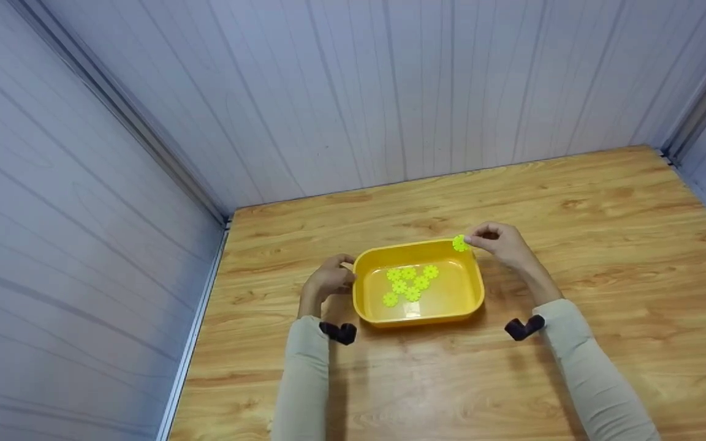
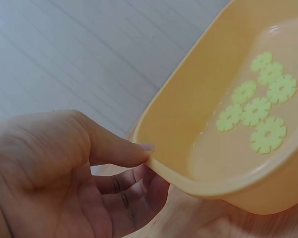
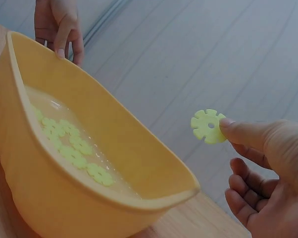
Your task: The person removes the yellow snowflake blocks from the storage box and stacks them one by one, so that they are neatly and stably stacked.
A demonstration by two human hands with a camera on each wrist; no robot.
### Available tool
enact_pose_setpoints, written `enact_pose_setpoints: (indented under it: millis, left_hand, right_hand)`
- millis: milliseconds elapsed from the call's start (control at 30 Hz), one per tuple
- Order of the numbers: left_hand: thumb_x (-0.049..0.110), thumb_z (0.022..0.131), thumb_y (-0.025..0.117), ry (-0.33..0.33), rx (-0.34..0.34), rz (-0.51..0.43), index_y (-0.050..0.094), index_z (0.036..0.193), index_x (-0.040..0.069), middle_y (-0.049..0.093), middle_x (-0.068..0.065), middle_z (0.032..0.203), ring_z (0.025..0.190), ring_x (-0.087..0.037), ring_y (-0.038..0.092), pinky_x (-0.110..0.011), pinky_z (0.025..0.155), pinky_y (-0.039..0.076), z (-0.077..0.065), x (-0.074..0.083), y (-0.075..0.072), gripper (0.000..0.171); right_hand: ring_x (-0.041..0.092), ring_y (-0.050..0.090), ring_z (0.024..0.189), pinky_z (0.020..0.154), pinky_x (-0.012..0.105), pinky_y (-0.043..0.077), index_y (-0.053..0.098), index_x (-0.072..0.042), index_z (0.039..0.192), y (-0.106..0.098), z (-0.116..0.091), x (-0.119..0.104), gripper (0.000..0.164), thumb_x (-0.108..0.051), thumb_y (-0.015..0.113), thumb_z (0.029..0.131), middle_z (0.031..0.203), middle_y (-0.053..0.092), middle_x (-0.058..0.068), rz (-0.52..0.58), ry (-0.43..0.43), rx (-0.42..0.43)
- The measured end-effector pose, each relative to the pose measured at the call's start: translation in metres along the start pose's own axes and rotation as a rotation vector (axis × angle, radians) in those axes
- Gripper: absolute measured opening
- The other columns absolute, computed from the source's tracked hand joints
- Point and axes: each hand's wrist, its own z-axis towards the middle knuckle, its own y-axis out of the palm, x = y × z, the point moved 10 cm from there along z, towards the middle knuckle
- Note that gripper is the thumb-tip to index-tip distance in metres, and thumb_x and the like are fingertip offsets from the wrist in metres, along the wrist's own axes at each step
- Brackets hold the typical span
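Observation:
A yellow plastic basin (image 1: 457, 309) stands on the wooden table, with several yellow-green notched discs (image 1: 399, 286) lying flat on its bottom. At the basin's left end, my left hand (image 1: 331, 277) pinches the rim between thumb and fingers, clearest in the left wrist view. My right hand (image 1: 506, 244) is above the far right corner. Between its thumb and forefinger it holds one notched disc (image 3: 207, 126) with a small centre hole; the other fingers are curled in. In the right wrist view that disc is apart from the basin wall.
The wood-grain tabletop (image 1: 604, 257) spreads around the basin. A pale panelled wall (image 1: 390, 92) rises behind it, with another wall (image 1: 71, 245) at the left. Dark wrist mounts (image 1: 339, 332) sit at both sleeves.

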Motion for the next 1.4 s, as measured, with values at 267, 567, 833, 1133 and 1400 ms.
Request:
enact_pose_setpoints:
  millis: [267, 567, 833, 1133, 1400]
  left_hand:
    - [0.002, 0.088, 0.053, -0.008, -0.004, -0.003, 0.048, 0.131, 0.003, 0.060, -0.021, 0.108, 0.086, -0.024, 0.062, -0.045, 0.090, 0.051, -0.003, 0.003, 0.002, 0.044]
    - [0.001, 0.086, 0.052, -0.042, 0.010, -0.021, 0.051, 0.129, 0.007, 0.061, -0.017, 0.108, 0.083, -0.020, 0.061, -0.045, 0.091, 0.050, 0.001, -0.003, -0.001, 0.043]
    - [0.002, 0.088, 0.052, -0.040, 0.017, -0.025, 0.051, 0.127, 0.007, 0.061, -0.017, 0.109, 0.086, -0.021, 0.061, -0.047, 0.092, 0.049, 0.000, -0.003, -0.001, 0.039]
    - [0.002, 0.088, 0.053, -0.045, 0.002, -0.017, 0.051, 0.128, 0.007, 0.062, -0.019, 0.110, 0.090, -0.024, 0.063, -0.045, 0.091, 0.051, -0.001, -0.004, 0.000, 0.040]
    - [0.002, 0.088, 0.053, -0.038, 0.002, -0.021, 0.051, 0.128, 0.007, 0.063, -0.018, 0.102, 0.083, -0.022, 0.061, -0.043, 0.087, 0.052, 0.000, -0.002, 0.000, 0.040]
  right_hand:
    - [0.020, 0.056, 0.093, 0.078, 0.025, 0.049, 0.065, -0.004, 0.108, -0.022, -0.004, 0.017, 0.043, -0.042, 0.063, 0.089, 0.101, 0.062, 0.000, -0.027, 0.032, 0.031]
    - [0.027, 0.055, 0.094, 0.078, 0.034, 0.050, 0.065, -0.002, 0.107, -0.039, -0.012, 0.035, 0.046, -0.044, 0.063, 0.089, 0.099, 0.063, 0.002, -0.094, 0.068, 0.052]
    - [0.030, 0.055, 0.101, 0.080, 0.032, 0.050, 0.064, -0.001, 0.110, -0.052, -0.019, 0.048, 0.053, -0.049, 0.062, 0.088, 0.101, 0.062, 0.003, -0.131, 0.131, 0.063]
    - [0.027, 0.054, 0.104, 0.077, 0.025, 0.045, 0.062, 0.000, 0.113, -0.067, -0.029, 0.063, 0.051, -0.046, 0.059, 0.091, 0.111, 0.061, 0.012, -0.174, 0.196, 0.067]
    - [0.027, 0.052, 0.099, 0.080, 0.033, 0.044, 0.062, 0.000, 0.112, -0.073, -0.039, 0.074, 0.049, -0.045, 0.056, 0.093, 0.115, 0.060, 0.019, -0.193, 0.230, 0.032]
